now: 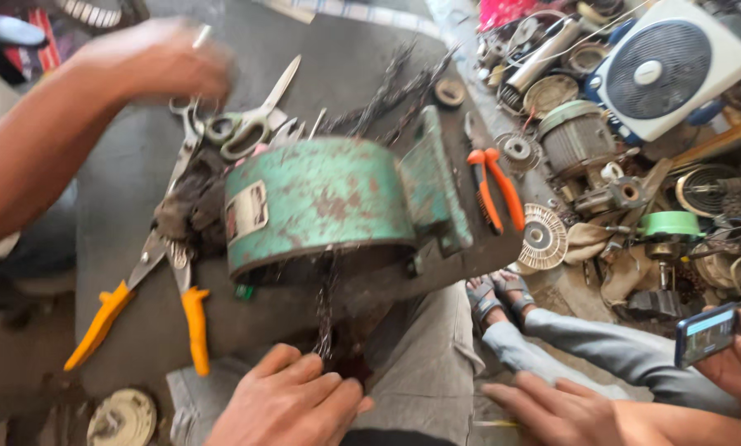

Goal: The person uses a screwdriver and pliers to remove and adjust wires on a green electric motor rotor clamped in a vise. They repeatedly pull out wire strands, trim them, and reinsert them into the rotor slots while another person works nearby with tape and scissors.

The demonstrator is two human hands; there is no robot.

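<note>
**Green motor housing on a cluttered worktop**

Head view: the rusty green motor housing (325, 206) lay on its side in the middle of the dark worktop (123, 190). The left hand (152, 62), blurred, hovered above the green-handled scissors (251, 120), its grip curled around a thin metal piece. The right hand (288, 405) rested near the worktop's front edge, fingers loosely curled, holding nothing visible. Yellow-handled snips (152, 289) lay left of the housing, orange pliers (494, 186) to its right

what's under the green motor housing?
The green motor housing sits on a dark board. Dark wire strands hang from beneath it toward the right hand. Its underside is hidden.
</note>
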